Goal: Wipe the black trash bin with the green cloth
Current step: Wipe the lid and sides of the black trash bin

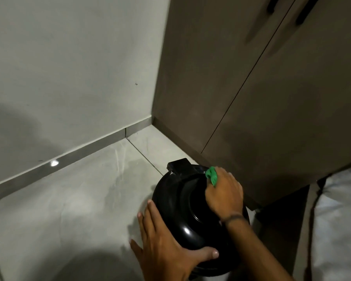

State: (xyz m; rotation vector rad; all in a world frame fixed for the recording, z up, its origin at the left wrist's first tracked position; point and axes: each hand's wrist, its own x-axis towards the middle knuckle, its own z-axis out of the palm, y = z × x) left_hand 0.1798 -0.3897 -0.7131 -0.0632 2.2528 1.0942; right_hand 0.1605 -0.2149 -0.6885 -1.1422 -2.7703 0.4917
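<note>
A round black trash bin [182, 207] with a glossy domed lid stands on the floor at the bottom centre, its hinge block at the far side. My left hand [162, 246] grips the lid's near left rim, fingers along the side and thumb on top. My right hand [224, 193] presses a bunched green cloth [211, 175] on the far right part of the lid; only a small piece of the cloth shows past my fingers. A dark band sits on my right wrist.
The bin sits close to a brown cabinet [251, 98] with two doors and dark handles on the right. A pale wall [69, 67] with a grey skirting runs on the left. Light grey floor tiles [79, 199] spread to the left. A white fabric [340, 220] shows at far right.
</note>
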